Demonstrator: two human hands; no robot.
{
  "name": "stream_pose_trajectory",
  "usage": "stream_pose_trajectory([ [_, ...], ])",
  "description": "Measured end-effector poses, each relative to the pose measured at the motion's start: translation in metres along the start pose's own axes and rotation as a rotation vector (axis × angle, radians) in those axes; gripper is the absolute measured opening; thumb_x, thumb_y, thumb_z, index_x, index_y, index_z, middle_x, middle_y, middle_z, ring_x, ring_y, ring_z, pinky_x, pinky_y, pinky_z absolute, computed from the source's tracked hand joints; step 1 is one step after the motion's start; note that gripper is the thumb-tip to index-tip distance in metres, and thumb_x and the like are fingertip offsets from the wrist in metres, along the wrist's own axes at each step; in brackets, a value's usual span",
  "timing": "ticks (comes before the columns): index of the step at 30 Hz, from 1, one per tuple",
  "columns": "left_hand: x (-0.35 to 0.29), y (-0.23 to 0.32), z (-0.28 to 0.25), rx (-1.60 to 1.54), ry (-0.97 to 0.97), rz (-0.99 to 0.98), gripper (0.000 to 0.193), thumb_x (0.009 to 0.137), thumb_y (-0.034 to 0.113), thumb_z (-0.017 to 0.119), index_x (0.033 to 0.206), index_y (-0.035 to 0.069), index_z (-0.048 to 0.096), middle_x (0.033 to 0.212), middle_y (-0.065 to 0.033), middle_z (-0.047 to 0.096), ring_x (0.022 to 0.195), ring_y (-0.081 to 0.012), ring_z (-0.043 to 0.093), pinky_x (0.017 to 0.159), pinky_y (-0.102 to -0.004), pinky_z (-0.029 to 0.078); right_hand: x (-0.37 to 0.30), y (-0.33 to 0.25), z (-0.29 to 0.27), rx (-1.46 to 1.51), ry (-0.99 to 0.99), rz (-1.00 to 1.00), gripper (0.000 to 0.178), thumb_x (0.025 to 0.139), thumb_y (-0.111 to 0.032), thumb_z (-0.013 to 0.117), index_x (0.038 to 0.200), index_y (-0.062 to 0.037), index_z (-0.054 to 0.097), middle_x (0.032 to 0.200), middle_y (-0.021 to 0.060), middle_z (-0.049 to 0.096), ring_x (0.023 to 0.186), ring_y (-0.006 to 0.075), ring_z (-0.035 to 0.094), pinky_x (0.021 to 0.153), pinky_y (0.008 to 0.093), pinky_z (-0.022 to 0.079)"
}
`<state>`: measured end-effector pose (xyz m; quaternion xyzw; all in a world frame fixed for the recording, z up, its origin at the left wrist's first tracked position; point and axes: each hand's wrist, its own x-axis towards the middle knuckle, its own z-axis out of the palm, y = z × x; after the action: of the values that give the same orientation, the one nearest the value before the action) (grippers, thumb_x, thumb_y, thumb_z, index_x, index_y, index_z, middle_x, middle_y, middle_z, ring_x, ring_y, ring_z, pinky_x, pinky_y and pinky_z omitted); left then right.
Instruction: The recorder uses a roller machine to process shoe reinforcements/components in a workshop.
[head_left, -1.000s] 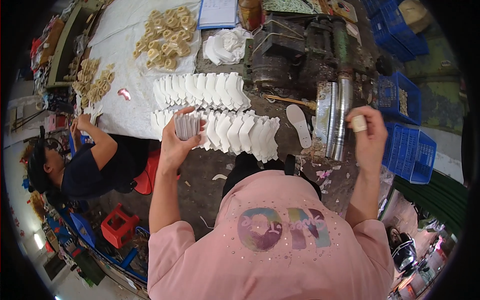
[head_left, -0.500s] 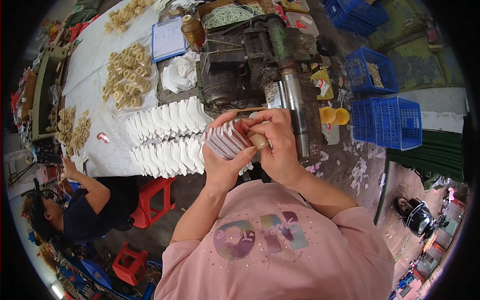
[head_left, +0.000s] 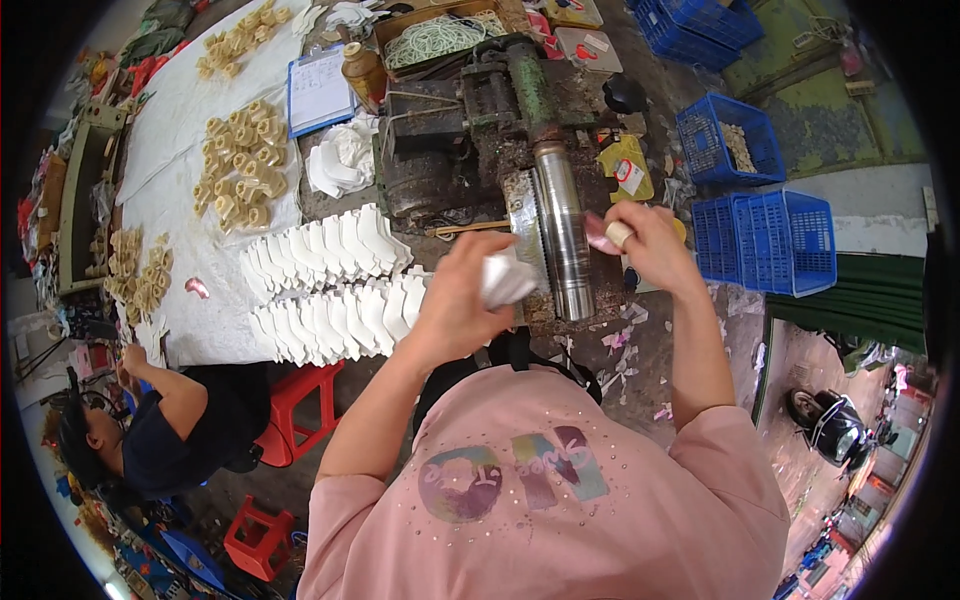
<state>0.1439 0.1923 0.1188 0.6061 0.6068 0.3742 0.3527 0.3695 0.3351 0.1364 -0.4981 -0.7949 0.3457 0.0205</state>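
Observation:
My left hand (head_left: 450, 300) is closed round a bundle of white layered pieces (head_left: 508, 280), smeared by motion, just left of the machine's metal bar. My right hand (head_left: 655, 245) grips a small tan round-ended piece (head_left: 619, 234) on the bar's far right side. A shiny pink strip (head_left: 598, 232) sticks out beside that tan piece, blurred. Left of my left hand, curved white pieces (head_left: 330, 245) stand packed in two rows on the table. The upright steel bar (head_left: 565, 230) of the machine lies between my hands.
Clusters of tan hollow pieces (head_left: 240, 165) lie on the white table cover (head_left: 160, 210). A clipboard (head_left: 320, 95) and brown bottle (head_left: 362, 75) stand by the dark machine (head_left: 430, 150). Blue crates (head_left: 785, 245) are at right. At left sits another person (head_left: 170, 420) near red stools (head_left: 262, 537).
My hands have parted. The right moved right past the steel bar with the tan piece; the left, still round the bundle, moved slightly right and turned, and the bundle's white side shows.

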Motion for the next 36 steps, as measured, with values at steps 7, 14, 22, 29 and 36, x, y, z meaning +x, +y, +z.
stream_pose_trajectory([
  [7, 0.003, 0.008, 0.007, 0.018, -0.051, -0.068, 0.059, 0.059, 0.007, 0.066, 0.116, 0.003, 0.051, 0.123, -0.0150, 0.045, 0.111, -0.0334, 0.049, 0.094, -0.0383, 0.041, 0.001, -0.004, 0.022, 0.177, 0.367, -0.256, 0.016, 0.077, -0.002, 0.061, 0.093, -0.0035, 0.062, 0.088, 0.0107, 0.061, 0.086, 0.0235, 0.058, 0.077, 0.0320, 0.045],
  [14, -0.071, -0.059, -0.071, -0.030, 0.310, -0.152, 0.053, 0.056, -0.010, 0.062, 0.106, 0.005, 0.057, 0.112, -0.0110, 0.055, 0.108, -0.0279, 0.053, 0.093, -0.0346, 0.041, -0.001, -0.002, 0.026, 0.338, 0.299, -0.139, 0.017, 0.086, -0.004, 0.056, 0.102, -0.0019, 0.058, 0.093, 0.0028, 0.059, 0.086, 0.0115, 0.054, 0.079, 0.0248, 0.042],
  [22, -0.205, -0.172, -0.129, 0.932, 0.019, -0.430, 0.054, 0.059, -0.001, 0.067, 0.110, 0.010, 0.055, 0.117, -0.0030, 0.054, 0.100, -0.0204, 0.056, 0.080, -0.0351, 0.038, 0.007, -0.023, 0.032, 0.333, 0.361, -0.076, 0.016, 0.087, -0.005, 0.056, 0.103, -0.0017, 0.058, 0.090, 0.0024, 0.058, 0.083, 0.0097, 0.052, 0.075, 0.0236, 0.041],
  [29, -0.202, -0.153, -0.135, 0.957, -0.300, -0.523, 0.045, 0.059, 0.004, 0.067, 0.103, 0.007, 0.059, 0.107, -0.0111, 0.053, 0.094, -0.0243, 0.057, 0.079, -0.0393, 0.041, 0.003, -0.036, 0.032, 0.419, 0.427, -0.143, 0.015, 0.088, -0.004, 0.055, 0.102, -0.0005, 0.058, 0.092, 0.0030, 0.059, 0.084, 0.0097, 0.054, 0.077, 0.0227, 0.042],
  [36, -0.122, -0.071, -0.126, -0.192, 0.489, -0.437, 0.053, 0.062, 0.002, 0.061, 0.114, 0.001, 0.052, 0.095, -0.0099, 0.064, 0.085, -0.0160, 0.062, 0.077, -0.0279, 0.049, -0.018, -0.086, 0.044, 0.581, 0.239, -0.352, 0.020, 0.081, 0.006, 0.051, 0.098, -0.0017, 0.057, 0.090, 0.0054, 0.058, 0.083, 0.0119, 0.056, 0.077, 0.0247, 0.044],
])
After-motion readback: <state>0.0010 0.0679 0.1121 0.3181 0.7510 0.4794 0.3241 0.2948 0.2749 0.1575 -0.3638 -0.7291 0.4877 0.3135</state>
